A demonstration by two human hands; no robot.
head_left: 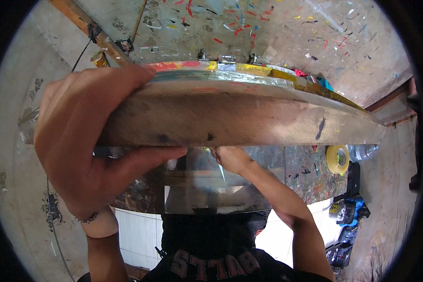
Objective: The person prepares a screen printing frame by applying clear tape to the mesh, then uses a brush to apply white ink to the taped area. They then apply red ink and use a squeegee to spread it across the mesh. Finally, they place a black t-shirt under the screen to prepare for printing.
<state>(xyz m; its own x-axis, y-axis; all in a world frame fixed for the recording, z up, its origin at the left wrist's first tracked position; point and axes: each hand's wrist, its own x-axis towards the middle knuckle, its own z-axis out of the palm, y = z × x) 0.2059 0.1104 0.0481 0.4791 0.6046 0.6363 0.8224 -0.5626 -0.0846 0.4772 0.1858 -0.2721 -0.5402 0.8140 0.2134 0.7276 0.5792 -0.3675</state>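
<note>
A long wooden bar (pixel 249 122), dark and worn, spans the upper middle close to the camera, its far side covered in red, yellow and silvery tape (pixel 254 80). My left hand (pixel 75 131) is closed round its left part, fingers over the top and thumb along the lower edge. Just below the bar, my right hand (pixel 230 157) is closed on a slim pale pointed tool (pixel 222 170), its tip pointing down over a paint-stained tabletop (pixel 298 185); the fingertips are partly hidden by the bar.
A yellow tape roll (pixel 337 159) and a clear plastic bottle (pixel 362 152) lie at the table's right. Dark bags and containers (pixel 345 216) stand beyond that edge. Metal clamps (pixel 226 59) sit behind the bar, with a wooden post (pixel 87 30) at upper left and paint-flecked concrete around.
</note>
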